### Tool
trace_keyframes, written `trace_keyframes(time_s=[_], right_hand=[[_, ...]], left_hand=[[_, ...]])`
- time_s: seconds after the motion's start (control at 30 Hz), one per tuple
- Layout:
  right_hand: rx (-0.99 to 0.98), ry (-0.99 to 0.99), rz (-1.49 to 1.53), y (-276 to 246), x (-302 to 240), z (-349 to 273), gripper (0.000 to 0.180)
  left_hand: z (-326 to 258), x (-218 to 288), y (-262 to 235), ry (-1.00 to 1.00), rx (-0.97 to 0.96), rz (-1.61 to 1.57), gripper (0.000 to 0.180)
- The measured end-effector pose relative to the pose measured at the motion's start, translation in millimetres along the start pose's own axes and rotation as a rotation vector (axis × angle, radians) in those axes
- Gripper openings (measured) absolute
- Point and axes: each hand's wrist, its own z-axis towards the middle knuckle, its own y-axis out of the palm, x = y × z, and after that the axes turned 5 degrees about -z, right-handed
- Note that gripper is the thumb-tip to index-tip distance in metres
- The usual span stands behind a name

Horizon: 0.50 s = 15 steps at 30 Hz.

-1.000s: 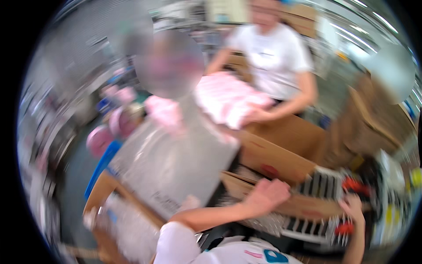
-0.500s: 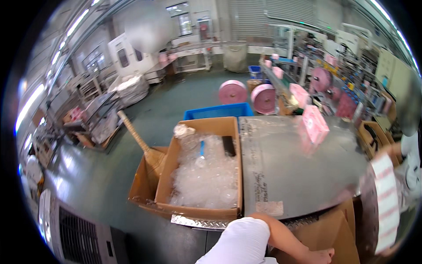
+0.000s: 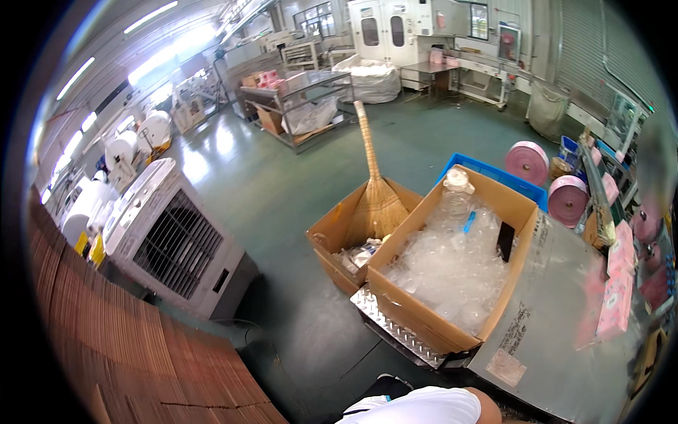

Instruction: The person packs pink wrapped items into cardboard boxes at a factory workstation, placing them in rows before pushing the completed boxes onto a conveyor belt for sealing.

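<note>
Neither of my hands shows now. A white sleeve with a small strip of bare arm comes in at the lower edge; the hand beyond it is out of the picture. Ahead of the sleeve, a cardboard box filled with clear plastic bags stands at the edge of a metal table. A clear bottle with a white cap, a blue strip and a black flat object lie among the bags. Pink packs stand on the table's right side.
A smaller box holds a straw broom and scraps. Stacked flat cardboard fills the lower left, beside an air cooler. Behind the big box are a blue crate and pink rolls. A metal rack stands farther back.
My view has swung left, so the boxes and table appear farther right. The cardboard stack has come into view. My bare forearm and hand, and another person at the right, have left the picture.
</note>
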Motion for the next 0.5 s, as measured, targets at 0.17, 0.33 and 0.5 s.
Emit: trace_keyframes(time_s=[0.17, 0.33, 0.5], right_hand=[[0.012, -0.151, 0.003, -5.3, -28.4, 28.8, 0.040], [0.091, -0.357, 0.009, -9.1, -84.7, 77.3, 0.040], [0.097, -0.384, -0.007, -2.1, -107.0, 108.9, 0.041]], left_hand=[[0.5, -16.1, 5.1, -0.006, 0.005, 0.070, 0.043], [-2.5, -29.4, 7.3, -0.015, -0.016, 0.103, 0.047], [-11.8, -31.3, 2.8, -0.065, -0.051, 0.114, 0.047]])
